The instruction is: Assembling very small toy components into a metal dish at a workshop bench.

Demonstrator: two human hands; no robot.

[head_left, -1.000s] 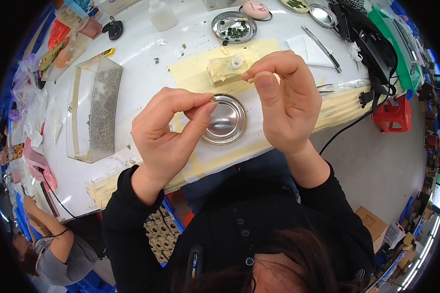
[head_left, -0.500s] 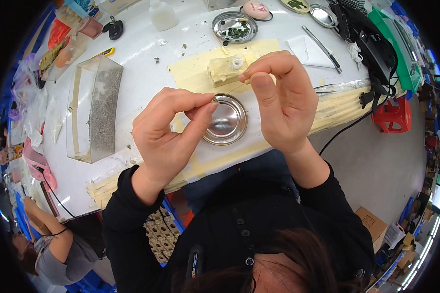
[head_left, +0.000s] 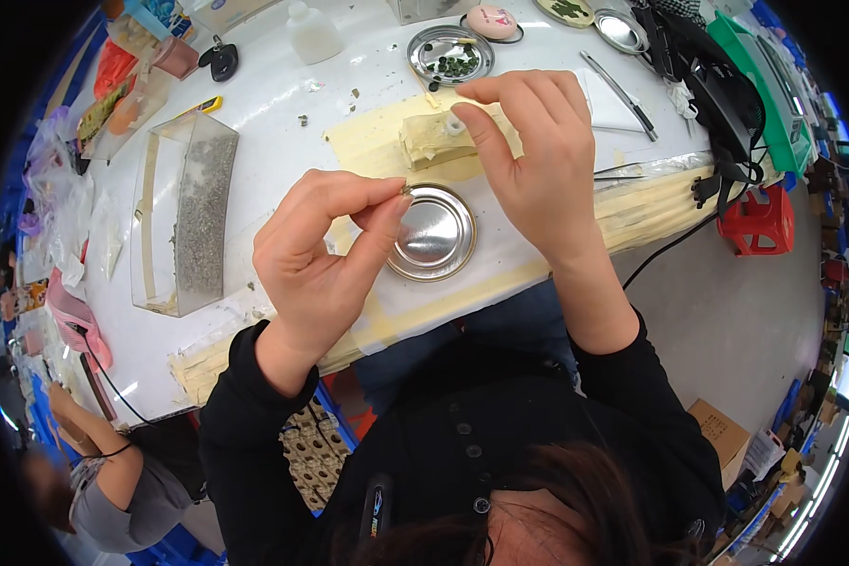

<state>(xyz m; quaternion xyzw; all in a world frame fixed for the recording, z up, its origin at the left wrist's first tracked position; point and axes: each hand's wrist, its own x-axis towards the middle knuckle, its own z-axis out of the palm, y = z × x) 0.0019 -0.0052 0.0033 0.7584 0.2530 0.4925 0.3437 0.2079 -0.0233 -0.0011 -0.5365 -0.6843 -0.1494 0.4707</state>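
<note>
My left hand [head_left: 325, 250] is closed in a pinch above the left rim of a shiny round metal dish [head_left: 434, 241]. A tiny olive-grey piece [head_left: 406, 190] shows between its thumb and forefinger, too small to name. My right hand [head_left: 538, 160] is open, with thumb and forefinger apart and nothing visible between them. It hovers beside a block wrapped in cream masking tape [head_left: 424, 141], which carries a small white ring [head_left: 454, 124]. The right thumb tip partly covers that ring in the picture.
Beyond the block is a metal dish of small dark green pieces [head_left: 448, 66]. A clear bin with grey granules [head_left: 203, 212] stands at left. A pen [head_left: 618, 94] and tweezers [head_left: 618, 176] lie at right. Farther off are a plastic bottle [head_left: 313, 36] and another person's arm [head_left: 94, 429].
My right hand has moved up and away from the left, its pinch opened. The thin strand between the hands no longer shows. My left hand keeps its pinch, nearly in place.
</note>
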